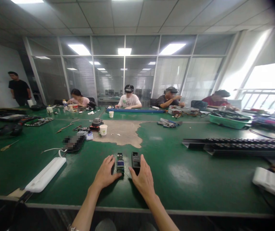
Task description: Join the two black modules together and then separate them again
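My left hand (pixel 106 173) rests on the green table, its fingers apart, beside a small circuit board (pixel 120 164) with a blue display. Its thumb is at the near end of the board, and I cannot tell whether it presses on it. To the right, my right hand (pixel 144 177) has its thumb and fingers spread on either side of a black plastic housing (pixel 136 160). The thumb and palm hide the housing's near part. Board and housing lie side by side with a narrow gap between them.
A white power strip (pixel 46 175) lies at the left, below a black device (pixel 73 141). Paper cups (pixel 103 130) stand farther back. Black metal rails (pixel 236 146) and a green basket (pixel 230 121) are on the right. Several people sit across the table (pixel 166 199).
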A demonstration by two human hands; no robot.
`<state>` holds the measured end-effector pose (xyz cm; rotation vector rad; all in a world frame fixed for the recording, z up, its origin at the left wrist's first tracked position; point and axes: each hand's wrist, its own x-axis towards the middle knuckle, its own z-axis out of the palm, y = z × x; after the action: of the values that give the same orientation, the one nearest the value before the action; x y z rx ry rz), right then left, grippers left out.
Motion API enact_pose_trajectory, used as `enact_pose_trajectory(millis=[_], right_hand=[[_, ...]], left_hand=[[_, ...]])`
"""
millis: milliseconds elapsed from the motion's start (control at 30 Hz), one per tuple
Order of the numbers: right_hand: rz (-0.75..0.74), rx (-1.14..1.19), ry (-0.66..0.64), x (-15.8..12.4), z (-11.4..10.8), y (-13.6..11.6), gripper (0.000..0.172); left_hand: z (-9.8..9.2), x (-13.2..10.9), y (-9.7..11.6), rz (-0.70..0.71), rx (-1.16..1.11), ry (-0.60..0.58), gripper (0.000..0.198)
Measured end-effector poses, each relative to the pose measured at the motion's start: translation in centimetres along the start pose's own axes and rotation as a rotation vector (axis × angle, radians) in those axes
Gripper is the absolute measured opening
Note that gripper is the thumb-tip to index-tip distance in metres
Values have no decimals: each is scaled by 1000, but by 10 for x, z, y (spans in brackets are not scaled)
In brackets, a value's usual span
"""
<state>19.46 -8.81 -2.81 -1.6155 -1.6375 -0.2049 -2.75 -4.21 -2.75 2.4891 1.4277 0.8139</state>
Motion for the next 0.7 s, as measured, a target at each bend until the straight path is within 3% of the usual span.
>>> enact_pose_trajectory(millis=[333, 500, 700], right_hand=[[84, 86, -85, 1, -4, -2, 68], [154, 259, -58, 10, -15, -30, 70], [127, 372, -48, 19, -11, -68, 67]], left_hand=[[-1, 1, 2, -32, -17, -23, 89], [1, 0, 0, -22, -71, 8, 101], [4, 0, -2, -26, -153, 47, 118]])
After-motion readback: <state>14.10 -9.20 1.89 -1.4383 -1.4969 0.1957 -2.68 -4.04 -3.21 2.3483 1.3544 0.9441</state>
